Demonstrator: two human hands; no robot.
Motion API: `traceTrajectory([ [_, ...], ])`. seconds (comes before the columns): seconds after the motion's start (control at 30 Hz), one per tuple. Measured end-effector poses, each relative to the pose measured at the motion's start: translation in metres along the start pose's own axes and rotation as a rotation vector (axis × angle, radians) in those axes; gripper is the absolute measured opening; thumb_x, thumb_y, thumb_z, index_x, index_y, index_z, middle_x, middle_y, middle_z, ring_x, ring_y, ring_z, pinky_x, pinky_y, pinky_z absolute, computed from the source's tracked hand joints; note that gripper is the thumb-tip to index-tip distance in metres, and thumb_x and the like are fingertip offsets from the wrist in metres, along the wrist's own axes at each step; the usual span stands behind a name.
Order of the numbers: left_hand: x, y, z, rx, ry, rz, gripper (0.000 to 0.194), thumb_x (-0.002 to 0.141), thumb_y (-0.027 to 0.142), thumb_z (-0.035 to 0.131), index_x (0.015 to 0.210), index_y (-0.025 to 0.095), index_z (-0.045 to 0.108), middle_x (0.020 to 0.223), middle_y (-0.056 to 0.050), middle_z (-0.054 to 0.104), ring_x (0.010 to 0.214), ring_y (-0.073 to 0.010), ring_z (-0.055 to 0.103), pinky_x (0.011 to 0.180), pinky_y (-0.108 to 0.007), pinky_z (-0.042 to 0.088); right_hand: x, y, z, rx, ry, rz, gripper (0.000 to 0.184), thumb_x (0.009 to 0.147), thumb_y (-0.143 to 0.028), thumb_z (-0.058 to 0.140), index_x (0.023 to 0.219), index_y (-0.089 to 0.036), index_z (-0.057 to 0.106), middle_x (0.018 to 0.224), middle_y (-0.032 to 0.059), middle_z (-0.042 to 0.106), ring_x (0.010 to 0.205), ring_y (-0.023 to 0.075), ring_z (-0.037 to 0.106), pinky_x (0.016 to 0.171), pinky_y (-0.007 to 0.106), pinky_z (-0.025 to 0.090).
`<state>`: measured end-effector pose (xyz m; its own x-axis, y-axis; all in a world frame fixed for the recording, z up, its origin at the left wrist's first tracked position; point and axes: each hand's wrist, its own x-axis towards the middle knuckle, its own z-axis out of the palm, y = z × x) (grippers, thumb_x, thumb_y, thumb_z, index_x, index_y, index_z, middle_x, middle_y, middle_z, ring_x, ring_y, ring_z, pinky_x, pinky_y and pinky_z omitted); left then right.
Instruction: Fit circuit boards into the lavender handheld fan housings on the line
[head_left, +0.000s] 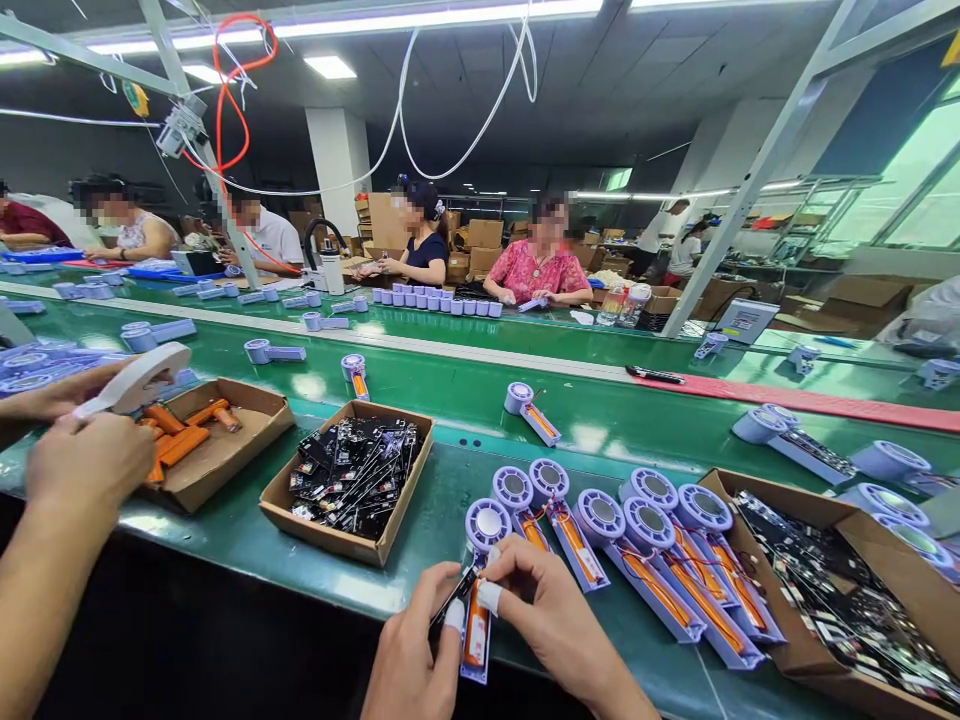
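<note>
A small black circuit board is pinched between the thumb and fingers of my left hand. Right under it lies an open purple handheld fan, its round head pointing away from me and an orange battery in its handle. My right hand is closed over the fan's neck, the thumb and index finger pressed together beside the board. What sits between those fingertips is too small to make out. White covers wrap some fingertips on both hands. Just right of them, several open fans with orange batteries lie in a row.
A cardboard box of circuit boards stands ahead-left, and another board box at right. A co-worker's hands hold a white fan-like piece over a box of orange batteries. More fans lie along the green conveyor; people sit opposite.
</note>
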<state>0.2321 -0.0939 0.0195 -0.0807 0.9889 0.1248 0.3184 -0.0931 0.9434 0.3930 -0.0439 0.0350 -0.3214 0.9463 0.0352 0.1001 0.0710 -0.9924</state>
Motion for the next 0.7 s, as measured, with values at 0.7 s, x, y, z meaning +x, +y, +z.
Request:
traceTrajectory([
  [0.7, 0.006, 0.009, -0.004, -0.057, -0.012, -0.117, 0.029, 0.083, 0.028, 0.049, 0.106, 0.021, 0.065, 0.100, -0.006, 0.074, 0.058, -0.0156, 0.064, 0.052, -0.024, 0.047, -0.009, -0.007, 0.000, -0.243, 0.079, -0.203, 0.016, 0.094, -0.022, 0.052, 0.092, -0.024, 0.068, 0.094, 0.0016, 0.066, 0.090, 0.0172, 0.060, 0.080, 0.027, 0.044],
])
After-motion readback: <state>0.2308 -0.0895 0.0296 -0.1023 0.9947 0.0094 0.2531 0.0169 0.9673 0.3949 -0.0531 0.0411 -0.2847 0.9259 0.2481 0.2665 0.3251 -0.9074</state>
